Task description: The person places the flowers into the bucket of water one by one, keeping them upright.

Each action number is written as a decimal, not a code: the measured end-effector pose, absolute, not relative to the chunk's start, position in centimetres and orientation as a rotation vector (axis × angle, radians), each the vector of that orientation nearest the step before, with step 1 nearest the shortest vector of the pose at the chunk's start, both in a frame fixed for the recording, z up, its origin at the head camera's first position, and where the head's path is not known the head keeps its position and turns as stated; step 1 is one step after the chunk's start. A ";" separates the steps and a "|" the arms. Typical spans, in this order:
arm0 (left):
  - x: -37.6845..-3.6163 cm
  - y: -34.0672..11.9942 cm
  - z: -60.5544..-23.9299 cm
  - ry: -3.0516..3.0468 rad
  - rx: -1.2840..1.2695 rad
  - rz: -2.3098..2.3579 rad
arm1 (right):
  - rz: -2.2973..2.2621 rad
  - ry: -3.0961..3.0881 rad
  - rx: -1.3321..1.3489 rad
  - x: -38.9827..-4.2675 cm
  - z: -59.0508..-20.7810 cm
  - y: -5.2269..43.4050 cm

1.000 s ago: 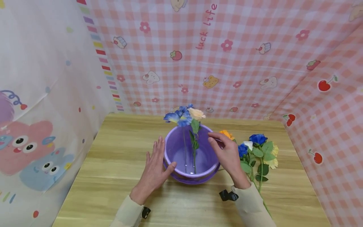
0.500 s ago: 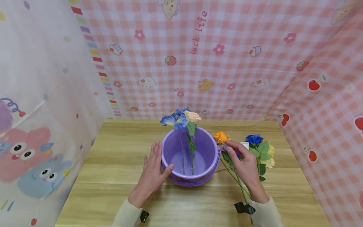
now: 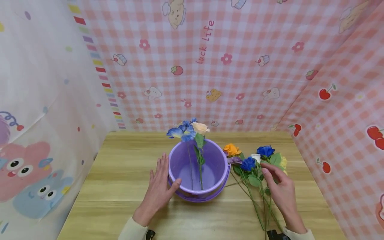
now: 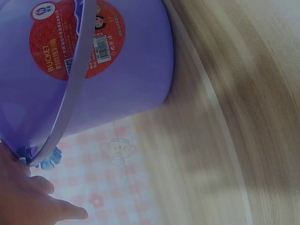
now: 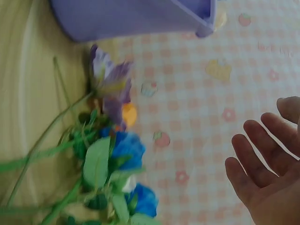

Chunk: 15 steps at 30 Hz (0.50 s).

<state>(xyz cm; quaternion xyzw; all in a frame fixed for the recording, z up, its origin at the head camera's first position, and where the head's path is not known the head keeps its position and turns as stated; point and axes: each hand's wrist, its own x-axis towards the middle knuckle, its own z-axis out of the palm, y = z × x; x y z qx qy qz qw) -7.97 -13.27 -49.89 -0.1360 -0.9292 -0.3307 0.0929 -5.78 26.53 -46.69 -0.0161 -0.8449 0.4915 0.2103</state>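
Note:
A purple bucket (image 3: pixel 214 163) stands mid-table, holding a blue flower (image 3: pixel 181 131) and a peach rose (image 3: pixel 200 128), both leaning on its far rim. My left hand (image 3: pixel 156 195) rests against the bucket's left side, thumb at the rim and fingers fairly straight. To the right lie loose artificial flowers: an orange one (image 3: pixel 232 150), a purple one (image 3: pixel 235 160), blue roses (image 3: pixel 248 164), a white one (image 3: pixel 256 157) and a yellow one (image 3: pixel 283 162). Over their stems hovers my right hand (image 3: pixel 282 188); in the right wrist view its fingers are spread loosely with nothing in them.
The bucket's handle (image 4: pixel 70 93) hangs down its near side, beside a red label (image 4: pixel 51 42). Pink checked cloth (image 3: pixel 186 83) hangs behind and to the right of the wooden table (image 3: pixel 120 160); white printed cloth (image 3: pixel 60 100) hangs on the left.
My right hand has moved from the bucket's right rim, past the purple flower, rightward to the blue and yellow flowers. My left hand keeps its place at the bucket. The head view has tilted up slightly.

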 end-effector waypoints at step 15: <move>-7.8 -13.2 -50.0 -2.759 -0.389 -0.965 | 1.279 -2.458 -0.387 -4.0 -49.0 30.6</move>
